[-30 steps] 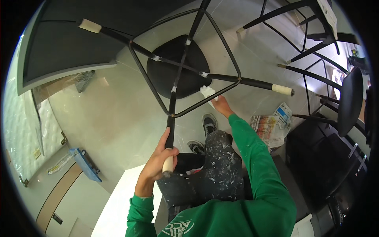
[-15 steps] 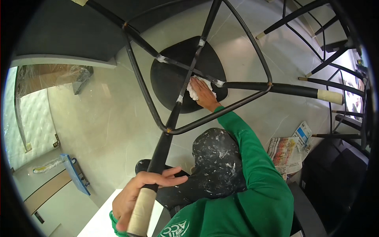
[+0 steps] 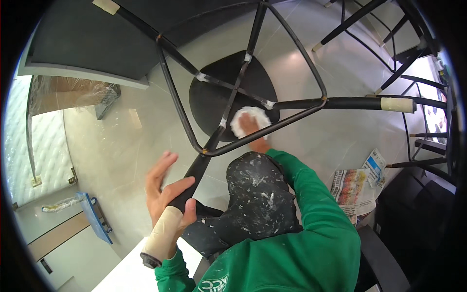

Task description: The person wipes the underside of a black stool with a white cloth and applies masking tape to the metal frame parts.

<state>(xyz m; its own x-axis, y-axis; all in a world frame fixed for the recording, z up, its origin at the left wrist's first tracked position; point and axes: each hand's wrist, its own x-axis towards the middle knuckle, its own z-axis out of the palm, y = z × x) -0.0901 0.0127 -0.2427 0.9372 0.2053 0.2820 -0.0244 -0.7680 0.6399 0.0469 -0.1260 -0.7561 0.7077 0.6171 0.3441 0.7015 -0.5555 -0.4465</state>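
An upside-down black stool stands before me, its dark seat point(image 3: 214, 92) low against the floor and its legs pointing up and outward. My left hand point(image 3: 168, 194) loosely holds the near stool leg point(image 3: 192, 187) just by its beige-taped end. That leg runs between thumb and index finger, while the other fingers stretch away from it, slightly blurred. Reaching under the bent metal footrest point(image 3: 272, 127), my right hand point(image 3: 250, 127) presses a white cloth point(image 3: 262, 117) onto the seat's near right part. White patches mark the joints where the crossing metal bars meet the legs.
Newspapers point(image 3: 350, 187) lie on the floor at right, beside a black chair point(image 3: 413, 199). More dark stools point(image 3: 408, 73) crowd the far right. To the left are a plastic-wrapped box point(image 3: 68, 95), a quilted white panel point(image 3: 48, 151) and a blue-edged piece point(image 3: 95, 216).
My right hand has drawn the cloth nearer to me across the seat. The left hand has moved up the leg, and its fingers have shifted to the leg's left side.
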